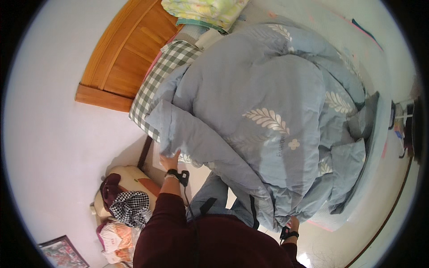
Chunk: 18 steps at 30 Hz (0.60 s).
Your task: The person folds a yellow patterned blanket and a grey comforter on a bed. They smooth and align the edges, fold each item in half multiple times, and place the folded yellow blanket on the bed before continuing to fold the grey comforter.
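Quilt (pixel 219 80): blue-grey, puffy, rumpled, cream leaf sprigs; heaped over the bed, near edge hanging. Gingham pillow (pixel 145 96) at far left, partly covered. Left hand (pixel 170 161): fingers pinching quilt's near-left edge. Right hand (pixel 293 224) at near-right edge; fingers mostly hidden, grip cannot be told.

Room was bright, light mostly soft. White glare flared on the pale floor (pixel 330 245), near right. Diffuse shadow lay on the plain white wall (pixel 53 111) at left; soft dimmer bands crossed the grey leaf-printed fabric quilt (pixel 241 85), its print sharp. Lens bowed the orange-brown panelled wooden headboard (pixel 117 60), far left; black rim had bluish, blurred edges.
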Available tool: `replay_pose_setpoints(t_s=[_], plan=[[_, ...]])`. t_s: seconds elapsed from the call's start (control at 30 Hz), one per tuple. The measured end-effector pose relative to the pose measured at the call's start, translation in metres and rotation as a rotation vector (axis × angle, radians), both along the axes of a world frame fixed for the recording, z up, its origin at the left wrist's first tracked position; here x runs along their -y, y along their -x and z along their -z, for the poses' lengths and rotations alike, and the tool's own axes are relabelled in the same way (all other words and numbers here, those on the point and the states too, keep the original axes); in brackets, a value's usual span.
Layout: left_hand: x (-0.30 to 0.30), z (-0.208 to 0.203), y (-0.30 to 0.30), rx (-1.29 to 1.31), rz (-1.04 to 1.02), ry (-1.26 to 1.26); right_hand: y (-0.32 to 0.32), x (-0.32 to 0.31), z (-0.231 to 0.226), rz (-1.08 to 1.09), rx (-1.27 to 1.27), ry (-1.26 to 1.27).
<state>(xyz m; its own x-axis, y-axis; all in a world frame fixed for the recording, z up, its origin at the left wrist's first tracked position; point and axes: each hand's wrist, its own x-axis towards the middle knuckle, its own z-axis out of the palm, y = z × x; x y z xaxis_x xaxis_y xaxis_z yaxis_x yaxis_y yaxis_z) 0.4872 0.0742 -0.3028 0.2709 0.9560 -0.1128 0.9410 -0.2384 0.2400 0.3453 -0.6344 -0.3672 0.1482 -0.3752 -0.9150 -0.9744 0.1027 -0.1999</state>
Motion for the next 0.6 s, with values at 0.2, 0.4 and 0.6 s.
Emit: replay_pose_setpoints(t_s=[0.2,0.4,0.6], plan=[[-0.076,0.004,-0.087,0.036,0.114,0.199,-0.115,-0.03,-0.053,-0.046,0.158,0.036],[0.001,0.007,-0.135,0.423,0.364,0.844,-0.277,-0.112,-0.123,-0.597,0.733,0.067],[0.213,-0.114,-0.063,0.219,1.421,1.737,-0.459,-0.29,-0.225,-0.864,1.114,-0.067]])
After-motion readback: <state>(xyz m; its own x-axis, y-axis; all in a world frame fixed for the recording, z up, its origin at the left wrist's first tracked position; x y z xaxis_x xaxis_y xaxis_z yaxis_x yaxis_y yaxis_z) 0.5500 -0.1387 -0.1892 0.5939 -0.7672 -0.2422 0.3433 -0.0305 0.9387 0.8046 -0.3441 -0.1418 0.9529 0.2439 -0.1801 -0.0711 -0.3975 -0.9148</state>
